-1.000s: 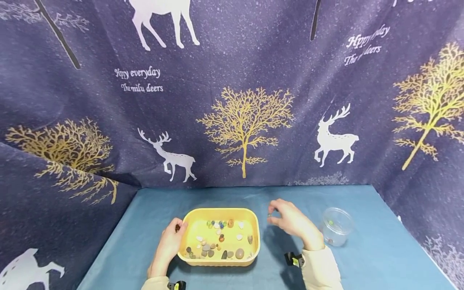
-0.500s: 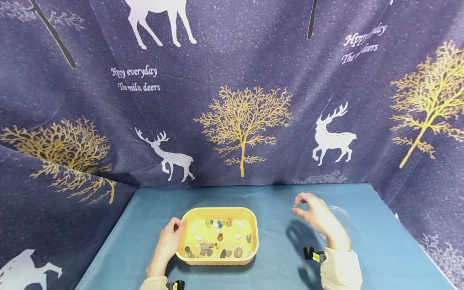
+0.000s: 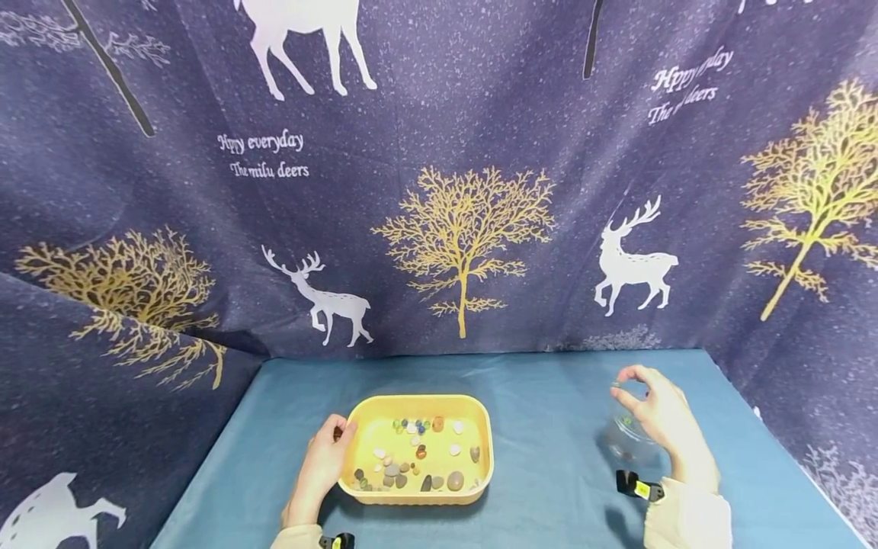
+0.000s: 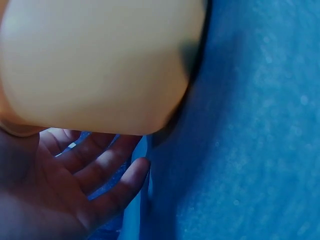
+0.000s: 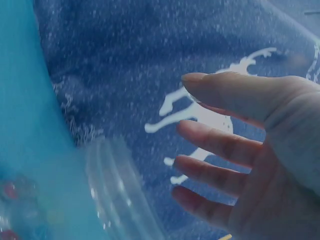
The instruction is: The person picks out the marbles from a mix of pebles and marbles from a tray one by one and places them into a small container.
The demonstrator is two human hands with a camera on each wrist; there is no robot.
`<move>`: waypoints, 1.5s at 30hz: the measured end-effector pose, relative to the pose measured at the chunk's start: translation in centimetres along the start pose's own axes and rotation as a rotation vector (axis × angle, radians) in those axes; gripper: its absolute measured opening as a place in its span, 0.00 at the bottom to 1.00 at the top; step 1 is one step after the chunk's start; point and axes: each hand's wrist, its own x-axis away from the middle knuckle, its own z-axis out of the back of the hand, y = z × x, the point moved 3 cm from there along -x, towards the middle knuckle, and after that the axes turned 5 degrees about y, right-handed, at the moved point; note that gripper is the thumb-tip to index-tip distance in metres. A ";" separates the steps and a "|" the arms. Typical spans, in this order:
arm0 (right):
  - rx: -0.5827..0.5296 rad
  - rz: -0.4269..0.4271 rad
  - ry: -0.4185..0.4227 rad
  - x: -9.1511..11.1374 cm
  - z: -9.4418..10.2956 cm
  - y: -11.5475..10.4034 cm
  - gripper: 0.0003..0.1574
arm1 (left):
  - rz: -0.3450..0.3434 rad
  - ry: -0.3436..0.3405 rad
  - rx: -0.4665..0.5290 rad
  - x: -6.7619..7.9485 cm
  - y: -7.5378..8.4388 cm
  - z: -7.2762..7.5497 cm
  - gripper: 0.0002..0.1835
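My left hand (image 3: 322,456) grips the left end of a yellow plastic basin (image 3: 418,498) by its rim. In the left wrist view, the fingers (image 4: 112,192) curl beneath the basin's pale wall (image 4: 100,65). Inside lie glass marbles (image 3: 421,429), grey pebbles (image 3: 392,471) and white stones (image 3: 455,450). At the right, my right hand (image 3: 661,408) pinches a small greenish marble (image 3: 616,384) between thumb and forefinger. It hangs above a clear plastic jar (image 3: 632,448), which the hand partly covers. The jar's ribbed rim (image 5: 117,190) shows below the fingers in the right wrist view, with blurred coloured pieces inside.
Blue cloth (image 3: 542,457) covers the table, with bare cloth between basin and jar. A dark curtain (image 3: 439,114) with white deer and golden trees hangs along the back and sides.
My right hand has carried the marble rightward from near the basin to over the jar. The left hand keeps its hold on the basin, which stays in place.
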 end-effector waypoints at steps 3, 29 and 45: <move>-0.008 -0.012 0.021 0.3 0.1 0.9 0.12 | 0.001 -0.006 0.003 0.0 0.0 0.0 0.11; 0.016 -0.153 -0.229 1.7 -1.2 5.1 0.10 | 0.015 0.001 -0.011 -0.1 -0.1 -0.3 0.11; 0.015 -0.206 -0.224 1.6 -0.9 5.2 0.16 | 0.021 0.003 -0.005 -0.1 0.0 0.0 0.12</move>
